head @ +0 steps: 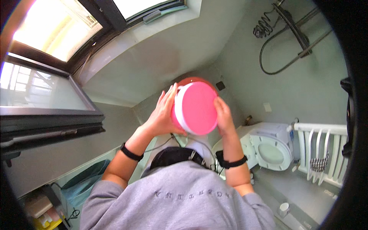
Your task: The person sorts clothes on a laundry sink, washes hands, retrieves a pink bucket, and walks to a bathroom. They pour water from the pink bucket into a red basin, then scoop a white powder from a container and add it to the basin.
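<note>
Between my two hands is a round pink container (199, 107) with a white band around its side; its flat pink face is turned up towards me. My left hand (162, 116) presses along its left side, fingers pointing up and thumb underneath. On the right edge, my right hand (225, 115) grips it with the fingers bent round the rim. Just behind the container shows the red curved edge (195, 79) of another thing, mostly hidden. Whether the two touch I cannot tell. What is inside the container is out of sight.
A window sash (49, 89) juts in from the left. A brush (164, 13) lies on the sill. To the right are a toilet (271, 153) with its lid raised, a white radiator (320, 126) and a wall-mounted shower hose (261, 60). Thin cables (161, 145) run below my hands.
</note>
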The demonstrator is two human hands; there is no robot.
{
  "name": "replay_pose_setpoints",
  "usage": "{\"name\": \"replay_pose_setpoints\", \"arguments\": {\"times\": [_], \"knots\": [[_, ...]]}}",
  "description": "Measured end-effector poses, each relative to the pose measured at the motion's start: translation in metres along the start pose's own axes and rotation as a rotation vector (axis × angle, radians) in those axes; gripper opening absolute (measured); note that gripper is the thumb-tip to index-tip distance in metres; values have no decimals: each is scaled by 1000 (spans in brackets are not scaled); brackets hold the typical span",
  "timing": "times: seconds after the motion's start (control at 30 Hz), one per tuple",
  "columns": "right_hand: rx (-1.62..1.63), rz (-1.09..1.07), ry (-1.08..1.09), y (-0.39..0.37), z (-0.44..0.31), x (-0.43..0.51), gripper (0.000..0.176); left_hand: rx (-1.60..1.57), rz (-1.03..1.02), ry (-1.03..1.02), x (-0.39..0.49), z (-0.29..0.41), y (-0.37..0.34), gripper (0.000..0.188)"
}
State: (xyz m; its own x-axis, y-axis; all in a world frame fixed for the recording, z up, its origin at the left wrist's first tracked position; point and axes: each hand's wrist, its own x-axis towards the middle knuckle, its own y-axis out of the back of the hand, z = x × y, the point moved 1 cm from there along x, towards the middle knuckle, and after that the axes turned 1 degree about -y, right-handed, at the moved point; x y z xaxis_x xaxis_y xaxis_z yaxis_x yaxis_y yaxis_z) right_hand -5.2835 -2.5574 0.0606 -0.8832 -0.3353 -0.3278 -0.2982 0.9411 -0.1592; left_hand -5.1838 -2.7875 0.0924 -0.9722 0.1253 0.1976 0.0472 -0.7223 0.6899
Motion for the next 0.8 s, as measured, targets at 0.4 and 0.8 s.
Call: {"name": "replay_pose_setpoints", "arguments": {"times": [0.4, 0.8], "knots": [[-71, -7, 230, 24, -81, -4, 23, -371, 153, -50, 37, 42, 10, 143], [-369, -39, 469, 10, -116, 88, 22, -745, 685, 374, 75, 53, 1, 40]]}}
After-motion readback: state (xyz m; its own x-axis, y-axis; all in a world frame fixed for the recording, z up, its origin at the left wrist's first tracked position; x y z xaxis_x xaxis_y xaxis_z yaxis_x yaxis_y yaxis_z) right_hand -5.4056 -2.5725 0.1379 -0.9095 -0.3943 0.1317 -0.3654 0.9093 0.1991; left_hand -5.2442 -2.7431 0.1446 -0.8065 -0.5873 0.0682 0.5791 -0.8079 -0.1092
